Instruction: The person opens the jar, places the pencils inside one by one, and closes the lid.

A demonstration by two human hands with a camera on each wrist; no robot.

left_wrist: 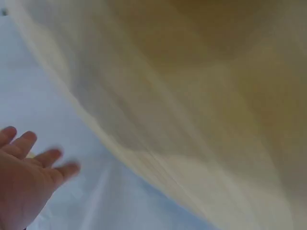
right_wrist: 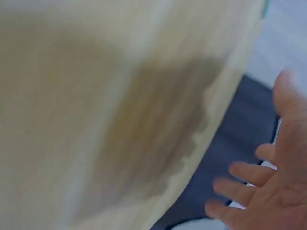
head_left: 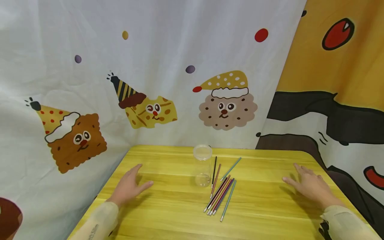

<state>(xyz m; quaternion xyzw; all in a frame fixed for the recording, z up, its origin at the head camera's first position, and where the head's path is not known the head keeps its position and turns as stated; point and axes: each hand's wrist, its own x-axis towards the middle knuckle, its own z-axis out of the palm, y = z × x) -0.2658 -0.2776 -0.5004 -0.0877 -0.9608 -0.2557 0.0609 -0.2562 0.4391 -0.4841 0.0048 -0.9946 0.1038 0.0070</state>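
Note:
My left hand (head_left: 129,186) is held over the left side of the table, fingers extended and thumb spread, with nothing in it. Over the right side my right hand (head_left: 310,186) is likewise spread and holds nothing. Between them, toward the back, a clear plastic jar (head_left: 202,166) stands upright with a lid-like rim on top. Just right of it lie several pencils (head_left: 220,196) in dark, red, purple and teal colours, most bunched together with their silvery ends toward me. One teal pencil (head_left: 231,169) lies apart at an angle. In both wrist views only blurred hand and tabletop show.
The yellow wood-grain table (head_left: 168,213) has rounded back corners. Right behind it hangs a white curtain (head_left: 162,50) printed with cartoon biscuits and cheese. On the right, the cloth carries an orange and black print (head_left: 336,66).

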